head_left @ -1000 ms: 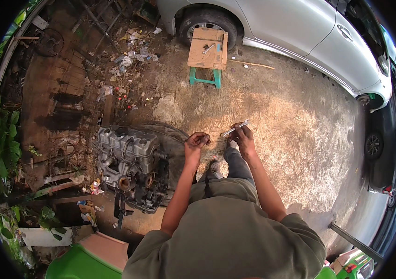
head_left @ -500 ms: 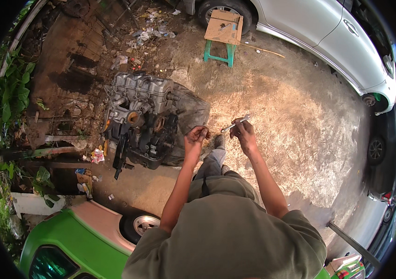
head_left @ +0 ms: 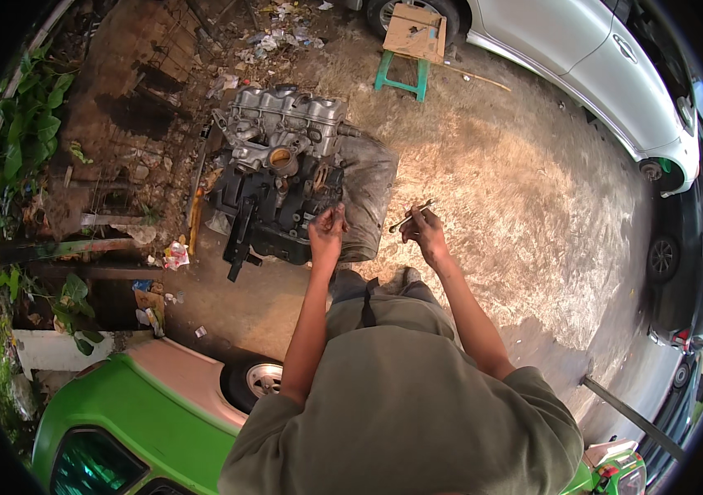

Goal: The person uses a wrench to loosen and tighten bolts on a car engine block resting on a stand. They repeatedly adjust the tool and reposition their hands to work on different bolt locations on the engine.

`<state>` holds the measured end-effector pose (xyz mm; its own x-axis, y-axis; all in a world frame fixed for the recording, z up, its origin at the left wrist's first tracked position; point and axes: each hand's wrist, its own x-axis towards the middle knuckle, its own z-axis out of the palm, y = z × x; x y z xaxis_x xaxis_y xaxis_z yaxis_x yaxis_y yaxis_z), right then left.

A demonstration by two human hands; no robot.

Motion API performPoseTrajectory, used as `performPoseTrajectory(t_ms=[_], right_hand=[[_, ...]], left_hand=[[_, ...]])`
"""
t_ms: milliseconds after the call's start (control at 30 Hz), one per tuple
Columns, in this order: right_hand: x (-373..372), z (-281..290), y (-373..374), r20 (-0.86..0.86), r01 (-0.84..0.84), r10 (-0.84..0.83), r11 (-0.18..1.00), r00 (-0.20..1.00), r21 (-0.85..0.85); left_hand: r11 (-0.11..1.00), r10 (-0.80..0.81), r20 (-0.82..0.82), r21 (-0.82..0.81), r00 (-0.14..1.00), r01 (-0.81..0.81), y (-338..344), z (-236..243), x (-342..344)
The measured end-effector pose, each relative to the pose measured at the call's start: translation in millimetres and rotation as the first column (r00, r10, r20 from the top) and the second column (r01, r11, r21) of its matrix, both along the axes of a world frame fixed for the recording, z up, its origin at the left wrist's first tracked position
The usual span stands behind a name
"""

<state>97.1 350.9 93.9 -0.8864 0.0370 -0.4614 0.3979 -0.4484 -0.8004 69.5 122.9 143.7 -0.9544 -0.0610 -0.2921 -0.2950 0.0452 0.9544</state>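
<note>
The left hand [head_left: 328, 224] is raised in front of the person with its fingers drawn together, pinching a small dark part that is too small to make out; the pinch sits right against the near edge of the engine block [head_left: 281, 177], though whether the fingers touch the metal cannot be told. The right hand [head_left: 425, 233] is held just to the right of the left one, at about the same height and apart from it, closed around a slim metal tool [head_left: 410, 217], likely a wrench or ratchet, whose shaft sticks out up and to the left from between thumb and fingers, toward the left hand. The engine block lies on the dirt ground directly beyond the left hand, its pale grey cylinder head on the far side and its dark, oily lower half nearest the fingers. A grey sack or tarp [head_left: 368, 186] bunches up against the block, beyond the gap between the two hands. Far past the right hand stands a green stool [head_left: 402, 76] with a sheet of brown cardboard [head_left: 416, 31] on top, and just behind that is a white car [head_left: 590, 66], which runs on to the right. Below the left forearm, close to the person's body, is a green car [head_left: 137, 421] with a pinkish panel and a wheel showing. Well off to the left of the left hand lie scrap, litter and leafy plants [head_left: 17, 140].
</note>
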Motion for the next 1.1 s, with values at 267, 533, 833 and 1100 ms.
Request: performPoseTrajectory(t_ms=[267, 533, 833, 1100], right_hand=[[-14.0, -60.2, -93.2, 0.115, 0.046, -0.056, 0.996, 0.992, 0.081], [-31.9, -126.8, -154.4, 0.199, 0.010, -0.108, 0.897, 0.974, 0.442], [-33.8, -128.8, -167.9, 0.108, 0.148, -0.192, 0.935, 0.975, 0.321], [-27.3, -118.0, -176.8, -0.007, 0.181, -0.192, 0.914, 0.981, 0.364]], left_hand=[[0.986, -0.142, -0.075, -0.103, 0.987, 0.133, -117.0, -9.8, -45.3], [0.679, -0.574, -0.161, -0.641, 0.803, 0.357, -152.5, -46.0, -61.9], [0.568, -0.674, -0.174, -0.744, 0.718, 0.352, -151.6, -70.8, -62.6], [0.444, -0.684, -0.145, -0.861, 0.715, 0.250, -149.4, -80.3, -53.6]])
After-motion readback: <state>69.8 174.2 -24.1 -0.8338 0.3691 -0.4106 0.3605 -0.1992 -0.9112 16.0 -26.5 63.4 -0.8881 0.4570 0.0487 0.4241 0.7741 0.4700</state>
